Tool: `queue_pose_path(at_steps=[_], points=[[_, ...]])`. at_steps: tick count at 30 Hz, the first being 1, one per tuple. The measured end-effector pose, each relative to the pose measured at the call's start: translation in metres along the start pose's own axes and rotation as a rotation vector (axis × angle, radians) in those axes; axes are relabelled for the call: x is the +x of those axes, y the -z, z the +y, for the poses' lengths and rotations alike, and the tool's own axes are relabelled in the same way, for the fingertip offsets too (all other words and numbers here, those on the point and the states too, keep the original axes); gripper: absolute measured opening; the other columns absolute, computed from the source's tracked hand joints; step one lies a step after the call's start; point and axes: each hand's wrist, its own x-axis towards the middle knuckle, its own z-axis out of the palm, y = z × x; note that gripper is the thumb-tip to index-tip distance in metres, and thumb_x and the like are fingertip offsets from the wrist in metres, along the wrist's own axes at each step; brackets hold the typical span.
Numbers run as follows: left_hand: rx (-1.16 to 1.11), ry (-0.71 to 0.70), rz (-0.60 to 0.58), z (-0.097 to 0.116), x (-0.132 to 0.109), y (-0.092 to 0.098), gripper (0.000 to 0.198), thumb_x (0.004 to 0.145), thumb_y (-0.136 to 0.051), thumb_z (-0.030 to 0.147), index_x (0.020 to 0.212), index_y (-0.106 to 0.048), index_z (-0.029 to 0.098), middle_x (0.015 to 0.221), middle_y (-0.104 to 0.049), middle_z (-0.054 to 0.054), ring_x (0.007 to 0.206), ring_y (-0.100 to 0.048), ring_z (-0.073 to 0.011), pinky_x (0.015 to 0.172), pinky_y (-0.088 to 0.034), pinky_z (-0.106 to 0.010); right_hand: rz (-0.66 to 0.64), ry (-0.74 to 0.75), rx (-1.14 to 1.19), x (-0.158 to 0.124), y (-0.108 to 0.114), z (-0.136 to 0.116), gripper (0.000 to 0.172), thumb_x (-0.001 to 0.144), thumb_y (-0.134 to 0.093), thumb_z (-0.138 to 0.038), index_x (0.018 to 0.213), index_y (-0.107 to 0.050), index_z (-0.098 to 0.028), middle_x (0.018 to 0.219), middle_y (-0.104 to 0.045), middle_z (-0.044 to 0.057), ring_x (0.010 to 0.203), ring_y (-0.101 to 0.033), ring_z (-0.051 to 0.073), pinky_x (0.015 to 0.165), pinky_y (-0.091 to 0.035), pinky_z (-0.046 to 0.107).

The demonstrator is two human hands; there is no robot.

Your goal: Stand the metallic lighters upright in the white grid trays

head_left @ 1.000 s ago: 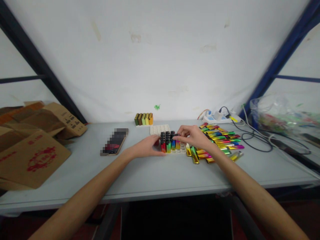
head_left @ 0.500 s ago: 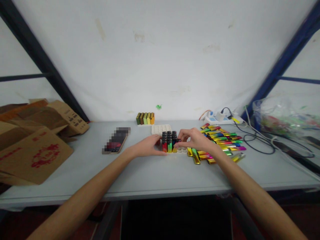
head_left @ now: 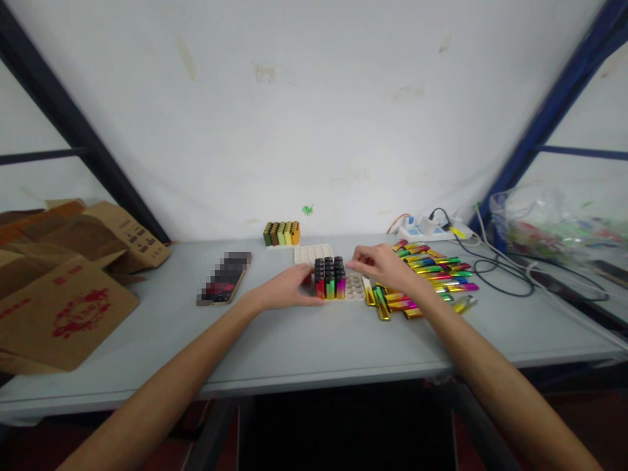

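Colourful lighters (head_left: pixel 330 278) with black tops stand upright in rows in the left part of a white pocketed tray (head_left: pixel 355 288). My left hand (head_left: pixel 288 286) curls around the left end of this tray, thumb low at the front and fingers behind, partly hidden by the lighters. Just right of the standing lighters, my right hand (head_left: pixel 380 265) hovers over the tray's bare pockets. Its fingers are drawn together, and no lighter shows in them. Beside it lies a loose pile of shiny lighters (head_left: pixel 432 278) with gold ends.
Behind stand another white tray (head_left: pixel 314 254) and a block of yellow and green lighters (head_left: pixel 281 233). A phone (head_left: pixel 228 278) lies left, near cardboard boxes (head_left: pixel 73 301). A power strip (head_left: pixel 424 230), black cables (head_left: pixel 510 292) and a plastic bag (head_left: pixel 554 222) are at right.
The lighter that leaned in my right fingers now stands upright at the front right of the rows. My right hand has let go and lifted slightly away; my left hand stays at the tray.
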Motion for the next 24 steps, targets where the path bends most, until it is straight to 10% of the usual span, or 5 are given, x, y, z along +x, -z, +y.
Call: queue_pose_path(at_steps=[11, 24], points=[[0.034, 0.029, -0.016, 0.001, -0.001, 0.001, 0.069, 0.072, -0.071, 0.075, 0.106, -0.063, 0.015, 0.107, -0.068, -0.013, 0.094, -0.064, -0.031, 0.079, -0.048, -0.037, -0.377, -0.272, -0.315, -0.004, 0.002, 0.031, 0.046, 0.095, -0.058, -0.059, 0.093, -0.076, -0.017, 0.094, -0.077, 0.014, 0.085, -0.069, 0.026, 0.072, -0.046, 0.031], [-0.065, 0.053, -0.089, -0.001, -0.003, 0.016, 0.06, 0.069, -0.077, 0.064, 0.104, -0.063, 0.018, 0.093, -0.071, -0.005, 0.08, -0.065, -0.0236, 0.067, -0.047, -0.03, -0.443, -0.279, -0.221, -0.009, 0.009, 0.036, 0.051, 0.084, -0.067, -0.067, 0.094, -0.076, -0.018, 0.095, -0.076, 0.011, 0.083, -0.069, 0.024, 0.069, -0.047, 0.029]])
